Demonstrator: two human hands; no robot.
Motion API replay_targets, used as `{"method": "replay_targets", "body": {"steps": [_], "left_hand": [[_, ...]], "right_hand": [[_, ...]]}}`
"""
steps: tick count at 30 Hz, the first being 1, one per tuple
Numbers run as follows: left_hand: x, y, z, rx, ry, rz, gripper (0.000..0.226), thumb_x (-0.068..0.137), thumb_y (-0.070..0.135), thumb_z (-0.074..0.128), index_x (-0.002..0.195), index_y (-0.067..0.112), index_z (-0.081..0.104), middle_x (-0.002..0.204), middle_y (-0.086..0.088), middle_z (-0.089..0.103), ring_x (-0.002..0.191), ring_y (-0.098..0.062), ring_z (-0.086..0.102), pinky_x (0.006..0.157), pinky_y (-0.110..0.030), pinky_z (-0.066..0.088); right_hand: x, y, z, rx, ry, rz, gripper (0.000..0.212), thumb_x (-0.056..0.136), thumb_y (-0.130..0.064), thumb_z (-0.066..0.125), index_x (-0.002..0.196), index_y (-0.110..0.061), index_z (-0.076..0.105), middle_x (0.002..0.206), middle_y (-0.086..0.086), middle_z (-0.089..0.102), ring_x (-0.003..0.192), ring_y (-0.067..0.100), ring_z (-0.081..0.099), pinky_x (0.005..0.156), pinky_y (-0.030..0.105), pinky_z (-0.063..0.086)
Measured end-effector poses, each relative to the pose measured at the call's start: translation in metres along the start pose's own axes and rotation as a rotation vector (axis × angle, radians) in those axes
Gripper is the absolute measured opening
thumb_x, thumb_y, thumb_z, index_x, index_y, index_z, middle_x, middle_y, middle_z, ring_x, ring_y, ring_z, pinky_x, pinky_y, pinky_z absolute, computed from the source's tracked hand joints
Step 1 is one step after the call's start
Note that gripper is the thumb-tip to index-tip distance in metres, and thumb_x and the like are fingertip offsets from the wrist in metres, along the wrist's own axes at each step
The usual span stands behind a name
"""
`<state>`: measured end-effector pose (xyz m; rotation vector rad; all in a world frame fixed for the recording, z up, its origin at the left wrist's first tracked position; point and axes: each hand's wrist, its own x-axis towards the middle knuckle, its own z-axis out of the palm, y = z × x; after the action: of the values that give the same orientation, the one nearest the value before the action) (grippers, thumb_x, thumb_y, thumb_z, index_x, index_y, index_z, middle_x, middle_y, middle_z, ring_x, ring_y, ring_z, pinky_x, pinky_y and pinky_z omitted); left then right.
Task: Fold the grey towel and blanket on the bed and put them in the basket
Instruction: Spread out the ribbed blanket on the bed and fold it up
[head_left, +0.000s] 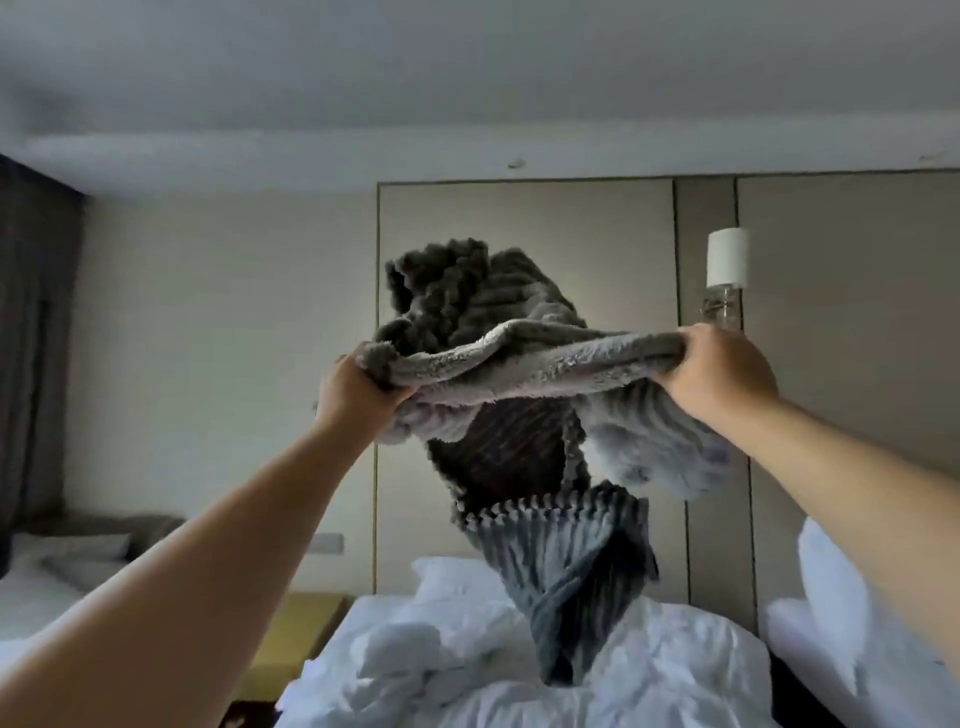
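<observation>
A grey ribbed plush blanket (519, 364) is up in the air above the bed (649, 665). My left hand (353, 395) grips one end of its upper edge and my right hand (722, 379) grips the other end, both arms raised and stretched forward. The edge runs taut between them. Part of the fabric billows above the hands, and the rest hangs twisted down to the white bedding. No towel or basket is in view.
The bed has rumpled white sheets and a pillow (452, 577) against a beige panelled headboard wall. A wall lamp (727, 260) hangs at the right. A wooden nightstand (291, 644) stands left of the bed, with a second bed (47, 587) and dark curtain (31, 332) far left.
</observation>
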<state>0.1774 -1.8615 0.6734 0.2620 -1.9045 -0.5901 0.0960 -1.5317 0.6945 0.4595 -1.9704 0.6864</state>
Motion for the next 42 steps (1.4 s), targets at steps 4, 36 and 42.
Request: {"method": "replay_targets", "body": {"steps": [4, 36, 42], "left_hand": [[-0.052, -0.029, 0.0, 0.026, -0.079, -0.021, 0.051, 0.065, 0.046, 0.082, 0.102, 0.018, 0.062, 0.09, -0.001, 0.061, 0.08, -0.018, 0.051, 0.072, -0.027, 0.039], [-0.732, -0.174, -0.08, 0.546, -0.99, -0.775, 0.024, 0.079, 0.009, 0.06, 0.097, 0.02, 0.072, 0.127, -0.014, 0.043, 0.103, -0.031, 0.051, 0.086, -0.028, 0.044], [-0.717, -0.169, -0.088, 0.277, -0.761, -1.432, 0.009, 0.081, 0.014, 0.054, 0.086, 0.014, 0.061, 0.077, -0.012, 0.061, 0.075, -0.032, 0.058, 0.067, -0.033, 0.042]], "right_hand": [[-0.054, 0.019, 0.011, 0.023, -0.173, 0.03, 0.018, 0.081, -0.033, 0.072, 0.093, -0.019, 0.071, 0.088, 0.008, 0.07, 0.069, 0.025, 0.056, 0.058, 0.027, 0.039], [-0.785, 0.086, -0.039, -0.226, -1.776, 0.936, 0.038, 0.085, -0.017, 0.055, 0.056, -0.018, 0.031, 0.059, 0.001, 0.035, 0.057, 0.018, 0.035, 0.055, 0.032, 0.024], [-0.766, 0.094, -0.035, -0.192, -1.424, 1.126, 0.032, 0.09, -0.024, 0.054, 0.062, -0.011, 0.048, 0.066, 0.009, 0.049, 0.063, 0.023, 0.048, 0.057, 0.03, 0.029]]}}
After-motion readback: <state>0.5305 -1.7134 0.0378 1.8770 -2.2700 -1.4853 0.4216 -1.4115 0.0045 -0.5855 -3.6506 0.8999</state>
